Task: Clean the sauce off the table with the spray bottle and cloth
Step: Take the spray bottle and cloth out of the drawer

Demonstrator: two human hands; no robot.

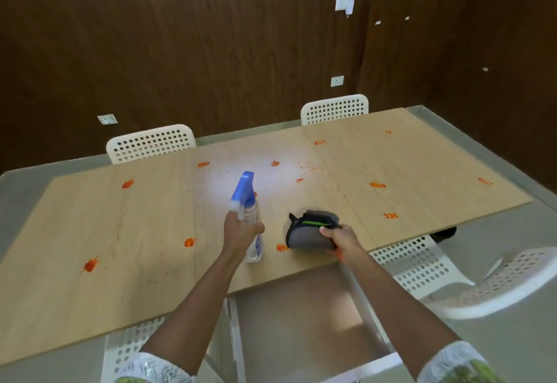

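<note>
My left hand [239, 230] grips a clear spray bottle [251, 220] with a blue head, held above the middle of the wooden table [135, 262] with its nozzle pointing away from me. A pale mist hangs over the table just beyond the nozzle. My right hand [340, 238] holds a folded grey cloth [307, 232] with a green stripe, low over the near table edge. Several orange sauce blots dot the tabletop, such as one sauce blot [90, 265] at the near left and another sauce blot [281, 247] beside the cloth.
White perforated chairs stand around the table: one chair [150, 143] and another chair [334, 109] on the far side, a third chair [452, 274] at the near right. A dark wood-panelled wall [211, 51] closes off the back.
</note>
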